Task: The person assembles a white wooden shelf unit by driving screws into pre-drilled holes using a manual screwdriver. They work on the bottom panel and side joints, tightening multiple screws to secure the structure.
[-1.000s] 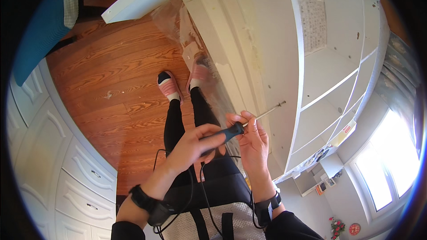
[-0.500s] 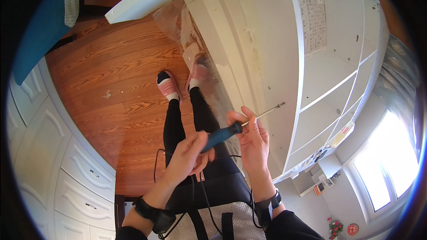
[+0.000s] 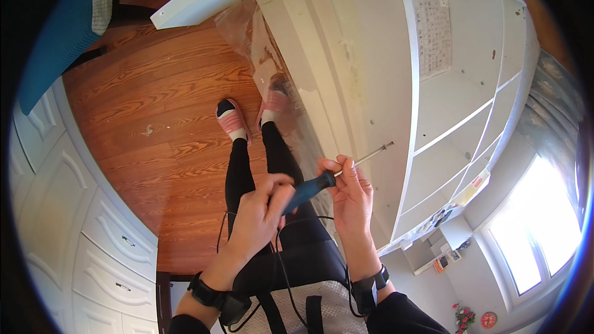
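Blue and dark, the screwdriver [image 3: 312, 187] slants across the lap in the head view, its shaft [image 3: 371, 155] running up and right over the pale panel [image 3: 380, 55]. The left hand [image 3: 260, 210], a little blurred, has its grip curled round the rear of the handle; the right hand [image 3: 354, 188] has a narrow grip, thumb and fingers pinching the shaft just ahead of the handle. A small grey piece shows at the tip [image 3: 390, 145], perhaps a screw; whether it touches the panel, I cannot tell. Beyond the tip stand the white shelves [image 3: 455, 117]; to the left lies the wooden floor [image 3: 136, 124]. The step in hand looks like turning the screwdriver, or lining it up, with the right hand as guide. The next move seems to call for a steady shaft, the tip held true, and light twisting from the left hand.
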The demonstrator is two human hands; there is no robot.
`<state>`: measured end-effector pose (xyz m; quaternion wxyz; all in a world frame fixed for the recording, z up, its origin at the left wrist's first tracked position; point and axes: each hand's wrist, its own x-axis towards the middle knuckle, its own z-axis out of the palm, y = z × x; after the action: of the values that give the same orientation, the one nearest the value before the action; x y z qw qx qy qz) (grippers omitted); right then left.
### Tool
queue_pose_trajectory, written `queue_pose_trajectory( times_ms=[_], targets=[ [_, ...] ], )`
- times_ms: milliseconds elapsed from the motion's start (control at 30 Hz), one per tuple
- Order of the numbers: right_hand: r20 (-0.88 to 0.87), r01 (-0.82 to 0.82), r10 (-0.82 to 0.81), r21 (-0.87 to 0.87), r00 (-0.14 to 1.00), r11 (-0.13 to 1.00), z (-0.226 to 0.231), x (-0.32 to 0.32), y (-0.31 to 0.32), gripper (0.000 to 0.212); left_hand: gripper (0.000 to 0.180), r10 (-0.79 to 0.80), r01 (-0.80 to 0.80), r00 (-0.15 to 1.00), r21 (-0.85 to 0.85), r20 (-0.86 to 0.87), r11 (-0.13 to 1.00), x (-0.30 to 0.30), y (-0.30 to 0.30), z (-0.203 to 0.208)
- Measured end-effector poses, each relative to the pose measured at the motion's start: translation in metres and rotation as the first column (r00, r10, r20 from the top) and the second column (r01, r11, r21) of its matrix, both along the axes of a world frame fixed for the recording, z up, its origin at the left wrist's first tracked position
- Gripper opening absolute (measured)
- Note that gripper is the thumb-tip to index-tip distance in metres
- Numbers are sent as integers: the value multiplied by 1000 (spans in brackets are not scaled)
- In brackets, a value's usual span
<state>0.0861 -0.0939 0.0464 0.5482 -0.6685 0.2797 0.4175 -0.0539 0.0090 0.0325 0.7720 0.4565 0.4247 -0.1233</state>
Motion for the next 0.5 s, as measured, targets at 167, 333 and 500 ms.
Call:
queue_pose_trajectory(
  times_ms=[167, 333, 500],
  targets=[
    [-10, -8, 9, 24, 1000, 1000, 1, 1, 2, 30, 30, 157, -205, 974, 338, 163, 919, 12, -14, 5],
    [36, 36, -41, 133, 999, 990, 2, 10, -1, 42, 27, 238, -290, 956, -430, -171, 855, 5, -2, -4],
    [151, 172, -206, 208, 967, 963, -10, 39, -11, 48, 32, -13, -98, 986, 637, 167, 765, 12, -11, -10]
  ],
)
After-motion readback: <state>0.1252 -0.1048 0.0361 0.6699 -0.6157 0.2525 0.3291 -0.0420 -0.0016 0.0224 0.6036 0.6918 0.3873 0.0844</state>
